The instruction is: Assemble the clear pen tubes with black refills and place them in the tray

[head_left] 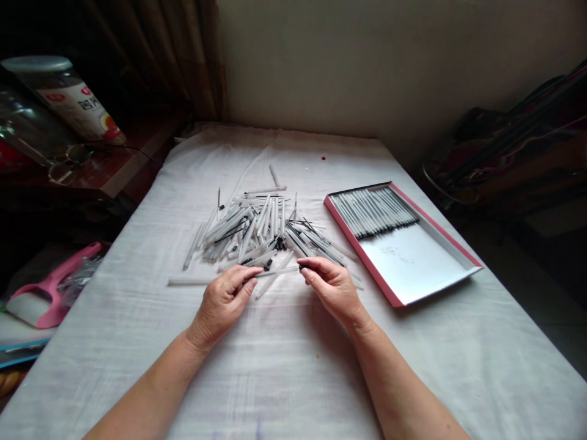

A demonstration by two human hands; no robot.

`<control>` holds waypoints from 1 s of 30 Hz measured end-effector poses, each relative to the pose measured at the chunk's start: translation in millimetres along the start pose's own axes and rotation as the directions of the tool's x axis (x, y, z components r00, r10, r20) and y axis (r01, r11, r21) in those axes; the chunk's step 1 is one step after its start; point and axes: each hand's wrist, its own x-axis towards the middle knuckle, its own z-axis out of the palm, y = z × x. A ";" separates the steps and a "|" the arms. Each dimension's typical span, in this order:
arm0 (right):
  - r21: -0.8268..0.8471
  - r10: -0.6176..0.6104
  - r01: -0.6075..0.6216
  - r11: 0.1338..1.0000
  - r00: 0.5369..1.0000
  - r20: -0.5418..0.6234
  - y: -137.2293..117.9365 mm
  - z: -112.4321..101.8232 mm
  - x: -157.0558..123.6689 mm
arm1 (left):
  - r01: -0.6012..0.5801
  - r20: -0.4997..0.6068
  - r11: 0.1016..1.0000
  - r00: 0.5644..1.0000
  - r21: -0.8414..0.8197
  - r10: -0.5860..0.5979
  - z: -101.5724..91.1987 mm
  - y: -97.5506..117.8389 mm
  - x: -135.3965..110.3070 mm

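Observation:
My left hand (224, 300) pinches one end of a clear plastic pen tube (275, 272) held level just above the white cloth. My right hand (331, 286) pinches the other end, where a small black tip shows. Just beyond both hands lies a loose pile of clear tubes and thin black refills (257, 229). One single tube (190, 281) lies apart on the cloth, left of my left hand.
A shallow tray with a pink rim (389, 293) sits at the right, with a neat row of assembled pens (373, 212) at its far end. The cloth-covered table (284, 373) ends at a wall. A jar (64, 98) and pink object (50, 290) lie off the left edge.

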 end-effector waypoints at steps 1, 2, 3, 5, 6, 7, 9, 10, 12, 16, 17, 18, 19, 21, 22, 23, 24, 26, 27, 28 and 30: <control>-0.008 -0.009 0.009 1.000 1.000 0.005 0.1 0.1 -0.2 | 0.001 -0.001 1.000 1.000 -0.003 -0.001 -0.1 -0.2 -0.1; -0.016 -0.019 0.019 1.000 1.000 0.010 0.2 0.1 -0.4 | 0.001 -0.002 1.000 1.000 -0.005 -0.001 -0.3 -0.4 -0.2; -0.025 -0.030 0.031 0.999 0.999 0.014 0.5 -0.1 -0.5 | 0.001 -0.001 1.000 1.000 -0.006 -0.001 -0.4 -0.6 -0.3; -0.042 -0.046 0.047 0.998 0.999 0.017 1.5 -0.6 -0.8 | 0.002 0.001 1.000 1.000 -0.006 -0.002 -0.3 -0.9 -0.4; -0.050 -0.051 0.051 0.997 0.999 0.016 2.1 -0.9 -0.8 | 0.002 0.002 1.000 1.000 -0.005 -0.002 -0.2 -0.9 -0.4; -0.057 -0.053 0.054 0.997 0.998 0.016 2.8 -1.2 -0.9 | 0.001 0.002 1.000 1.000 -0.005 -0.001 0.0 -0.9 -0.3; -0.066 -0.055 0.056 0.996 0.998 0.018 3.9 -1.4 -0.9 | -0.001 0.004 1.000 1.000 -0.005 0.001 0.4 -0.9 -0.2; -0.070 -0.056 0.057 0.996 0.998 0.021 4.2 -1.3 -0.9 | -0.003 0.005 1.000 1.000 -0.005 0.003 0.6 -0.9 0.0; -0.078 -0.066 0.068 0.995 0.997 0.030 4.2 -0.8 -1.2 | -0.008 0.008 1.000 1.000 -0.003 0.008 0.6 -1.0 0.2; -0.102 -0.117 0.120 0.987 0.992 0.039 2.9 -0.1 -1.9 | -0.015 0.007 1.000 1.000 0.000 0.015 0.3 -1.4 0.3; -0.113 -0.133 0.137 0.984 0.990 0.039 2.6 -0.3 -2.1 | -0.018 0.007 1.000 1.000 0.002 0.018 0.4 -1.6 0.1; -0.126 -0.150 0.154 0.980 0.988 0.042 2.4 -0.5 -2.2 | -0.023 0.007 1.000 1.000 0.004 0.023 0.6 -1.8 -0.1; -0.141 -0.169 0.174 0.975 0.985 0.047 2.2 -0.9 -2.4 | -0.028 0.008 1.000 1.000 0.006 0.028 0.8 -2.1 -0.3; -0.170 -0.203 0.211 0.963 0.977 0.063 2.1 -1.8 -2.6 | -0.037 0.016 0.999 0.999 0.013 0.037 1.3 -2.6 -0.7; -0.182 -0.217 0.227 0.957 0.973 0.074 2.1 -2.3 -2.7 | -0.042 0.022 0.999 0.999 0.016 0.041 1.5 -2.8 -0.8; -0.194 -0.228 0.240 0.951 0.970 0.083 2.1 -2.7 -2.7 | -0.045 0.025 0.999 0.999 0.018 0.045 1.6 -2.8 -0.9; -0.204 -0.236 0.250 0.947 0.968 0.090 2.1 -3.1 -2.6 | -0.049 0.028 0.999 0.998 0.019 0.048 1.6 -2.9 -0.9; -0.228 -0.235 0.253 0.940 0.966 0.104 2.0 -3.8 -2.3 | -0.054 0.028 0.998 0.998 0.016 0.053 1.6 -2.8 -1.0; -0.243 -0.230 0.251 0.937 0.967 0.112 2.0 -4.0 -2.1 | -0.055 0.027 0.998 0.998 0.012 0.054 1.6 -2.8 -1.0; -0.263 -0.223 0.247 0.933 0.968 0.119 2.0 -4.2 -1.9 | -0.056 0.025 0.998 0.998 0.008 0.055 1.6 -2.9 -1.1; -0.318 -0.203 0.236 0.918 0.970 0.134 2.2 -4.2 -1.5 | -0.061 0.023 0.998 0.998 -0.001 0.061 1.9 -3.0 -1.3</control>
